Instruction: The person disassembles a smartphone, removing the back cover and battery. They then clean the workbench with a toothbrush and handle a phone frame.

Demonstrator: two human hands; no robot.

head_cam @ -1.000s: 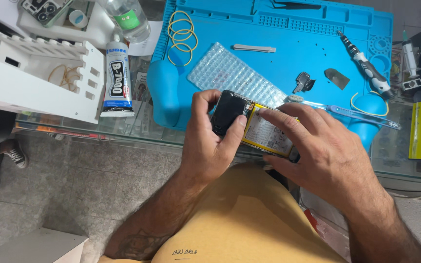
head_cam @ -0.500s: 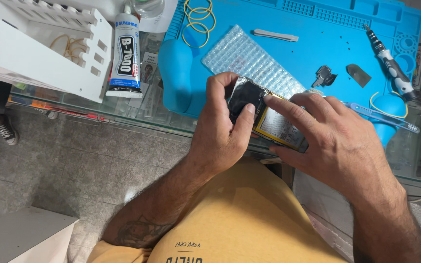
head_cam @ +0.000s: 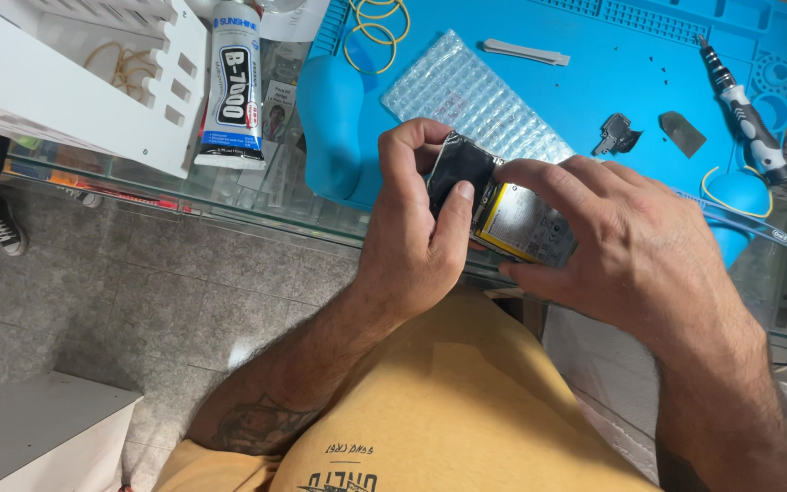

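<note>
Both my hands hold an opened phone (head_cam: 512, 214) over the near edge of a blue work mat (head_cam: 612, 91). Its inside faces up, with a yellowish battery and a black part at the left end. My left hand (head_cam: 416, 241) grips the left end, thumb pressed on the black part. My right hand (head_cam: 626, 251) wraps the right end, its index finger lying along the top edge. Most of the phone's right half is hidden under my right hand.
On the mat lie a sheet of bubble wrap (head_cam: 475, 96), yellow rubber bands (head_cam: 377, 27), a grey pry stick (head_cam: 526, 53), small dark parts (head_cam: 619, 135) and a screwdriver (head_cam: 744, 109). A glue tube (head_cam: 232, 87) and a white rack (head_cam: 75, 73) stand on the glass table at left.
The view has shifted, so the hands and phone sit a little higher and further right in frame. My grip on the phone is unchanged; my left thumb still presses the black part.
</note>
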